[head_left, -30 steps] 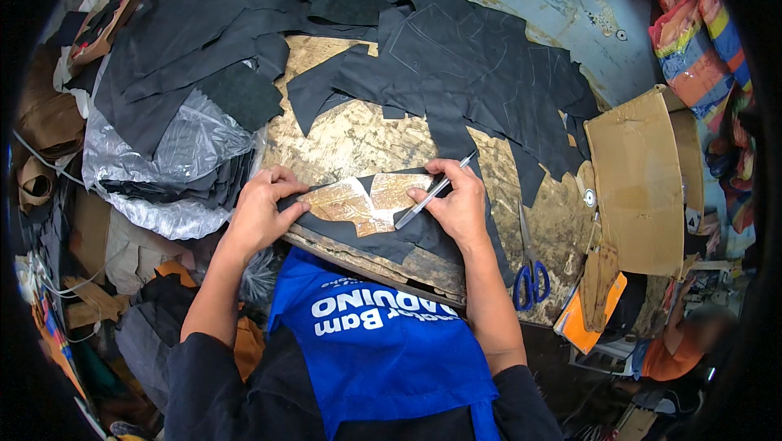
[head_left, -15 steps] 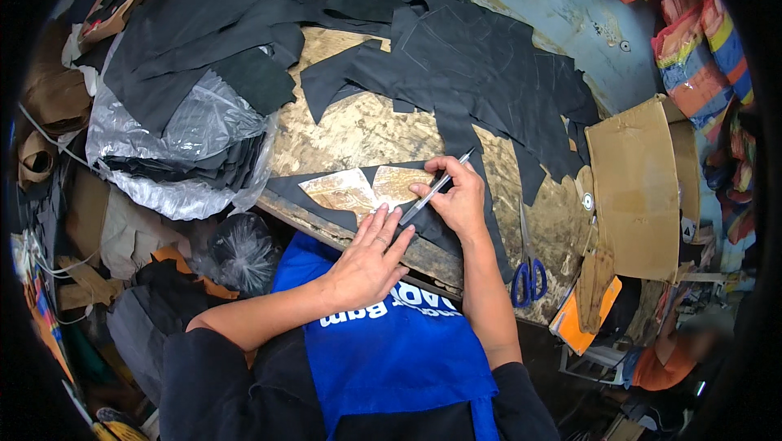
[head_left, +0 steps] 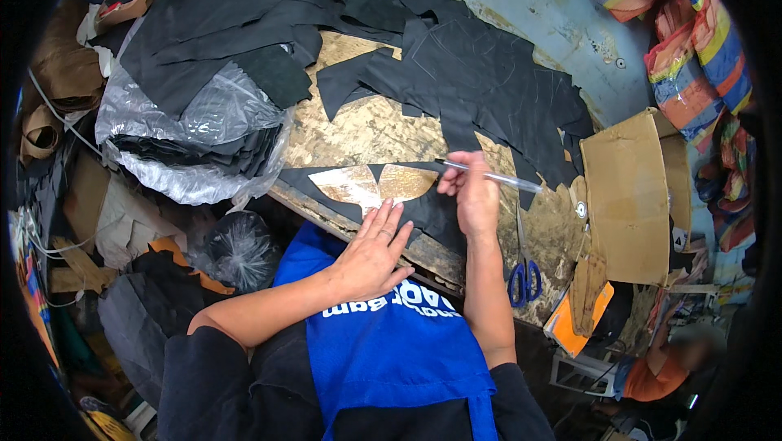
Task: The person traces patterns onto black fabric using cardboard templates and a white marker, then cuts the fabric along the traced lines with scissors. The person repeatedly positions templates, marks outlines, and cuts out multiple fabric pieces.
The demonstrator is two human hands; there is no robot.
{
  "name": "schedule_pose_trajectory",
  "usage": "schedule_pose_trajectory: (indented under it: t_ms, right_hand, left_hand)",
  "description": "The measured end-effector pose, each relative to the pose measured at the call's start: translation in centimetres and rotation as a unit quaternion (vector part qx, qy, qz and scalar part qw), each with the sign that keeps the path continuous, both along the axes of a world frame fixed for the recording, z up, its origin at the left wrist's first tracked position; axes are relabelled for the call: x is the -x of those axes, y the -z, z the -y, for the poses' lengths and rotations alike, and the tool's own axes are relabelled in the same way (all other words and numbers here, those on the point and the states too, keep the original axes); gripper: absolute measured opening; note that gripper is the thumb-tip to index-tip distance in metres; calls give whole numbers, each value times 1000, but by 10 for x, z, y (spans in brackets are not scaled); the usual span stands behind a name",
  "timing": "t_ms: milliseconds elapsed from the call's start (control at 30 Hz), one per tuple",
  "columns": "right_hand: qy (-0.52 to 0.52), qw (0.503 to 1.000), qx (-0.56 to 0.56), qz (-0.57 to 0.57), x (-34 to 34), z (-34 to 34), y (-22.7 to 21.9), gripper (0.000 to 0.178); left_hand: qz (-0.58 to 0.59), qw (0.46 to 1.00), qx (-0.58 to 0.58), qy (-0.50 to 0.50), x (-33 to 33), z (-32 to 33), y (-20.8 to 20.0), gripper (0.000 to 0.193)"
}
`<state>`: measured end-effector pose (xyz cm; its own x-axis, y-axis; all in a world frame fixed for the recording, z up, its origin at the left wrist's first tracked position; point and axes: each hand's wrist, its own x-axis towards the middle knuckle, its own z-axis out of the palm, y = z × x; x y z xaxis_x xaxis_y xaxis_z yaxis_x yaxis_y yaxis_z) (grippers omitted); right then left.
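Note:
My left hand lies with fingers stretched out, its fingertips pressing on the lower middle of a tan, winged pattern piece. Under that piece is a strip of black leather-like sheet along the near edge of the worktable. My right hand grips a clear-barrelled pen, its dark tip pointing left by the upper right end of the pattern piece. Whether the tip touches the sheet I cannot tell. Scissors with blue handles lie to the right of my right forearm.
Large black sheets, some with pale outlines, cover the table's far side. A plastic bag of black pieces stands left. At right are a cardboard box and an orange pad. A person in orange is farther off.
My right hand has shifted slightly right and turned the pen, so its tip now points left instead of up and right. My left hand stays on the pattern piece. The view has shifted slightly.

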<state>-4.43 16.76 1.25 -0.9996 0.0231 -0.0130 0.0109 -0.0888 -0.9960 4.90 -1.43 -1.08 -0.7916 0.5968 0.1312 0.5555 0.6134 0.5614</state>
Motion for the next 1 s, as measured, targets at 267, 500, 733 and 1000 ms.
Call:
schedule_pose_trajectory:
  t_ms: [267,500,733,1000]
  right_hand:
    - [-233,954,-176,-68,-22,42,-2,10]
    - [-290,904,-252,-188,-15,52,0,17]
    - [-283,911,-281,-102,-5,62,-9,29]
    - [-214,931,-295,-4,5,29,-44,58]
  left_hand:
    - [-9,1000,18,12,1,0,2,75]
    - [27,999,13,34,2,2,-2,76]
    - [9,1000,18,24,3,1,-1,78]
    - [17,1000,-2,10,3,2,-3,80]
